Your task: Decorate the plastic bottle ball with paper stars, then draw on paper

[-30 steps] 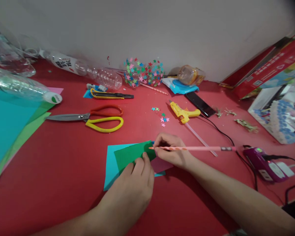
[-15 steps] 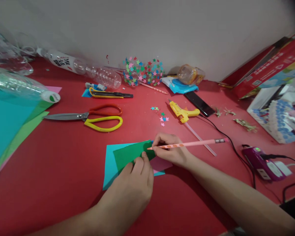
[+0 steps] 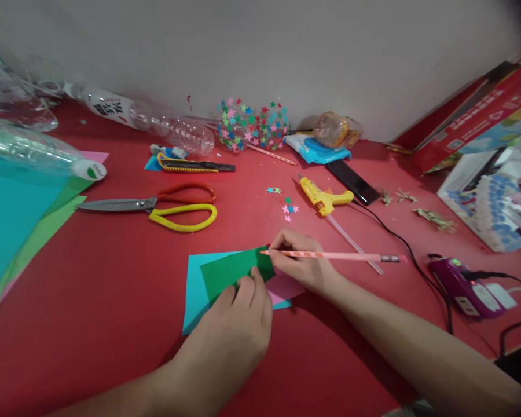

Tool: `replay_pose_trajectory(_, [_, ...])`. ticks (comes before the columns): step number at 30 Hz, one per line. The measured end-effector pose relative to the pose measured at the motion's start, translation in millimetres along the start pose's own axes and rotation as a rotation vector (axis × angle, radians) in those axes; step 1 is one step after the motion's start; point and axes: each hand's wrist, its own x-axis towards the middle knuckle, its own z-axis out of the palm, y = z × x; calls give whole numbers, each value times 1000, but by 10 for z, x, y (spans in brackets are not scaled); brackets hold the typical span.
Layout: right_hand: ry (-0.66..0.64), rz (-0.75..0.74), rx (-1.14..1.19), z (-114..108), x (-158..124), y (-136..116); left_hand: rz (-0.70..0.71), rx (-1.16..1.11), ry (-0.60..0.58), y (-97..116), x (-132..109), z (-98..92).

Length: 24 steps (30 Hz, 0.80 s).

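My right hand (image 3: 301, 263) is closed on a pink pencil (image 3: 342, 255), whose tip rests at the top right corner of a dark green paper piece (image 3: 232, 270). That green piece lies on a light blue sheet (image 3: 194, 289), with a pink piece (image 3: 283, 287) under its right end. My left hand (image 3: 232, 333) presses its fingers down on the green paper's lower edge, holding it flat on the red table (image 3: 113, 272).
Scissors (image 3: 156, 209) with red and yellow handles lie to the upper left, a utility knife (image 3: 191, 166) behind them. A yellow glue gun (image 3: 323, 198), loose paper stars (image 3: 289, 209), a phone (image 3: 351, 182), plastic bottles (image 3: 156, 121), stacked coloured sheets (image 3: 13, 226) and a purple device (image 3: 460, 278) surround the work.
The pencil's rear end dipped back down and its tip shifted slightly upward along the green paper's corner. My left hand stayed in place.
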Motion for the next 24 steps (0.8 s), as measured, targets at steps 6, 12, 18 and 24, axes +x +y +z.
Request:
replay_pose_trajectory(6, [2, 14, 9, 4, 4, 0, 4, 8, -13, 4, -15, -5])
replay_pose_trajectory(12, [-22, 30, -27, -12, -3, -21, 13, 17, -35, 1, 1, -5])
replay_pose_trajectory(18, [-32, 25, -31, -20, -11, -19, 16, -5, -24, -1, -18, -6])
replay_pose_trajectory(24, [-43, 13, -11, -23, -16, -24, 20, -4, -42, -3, -8, -7])
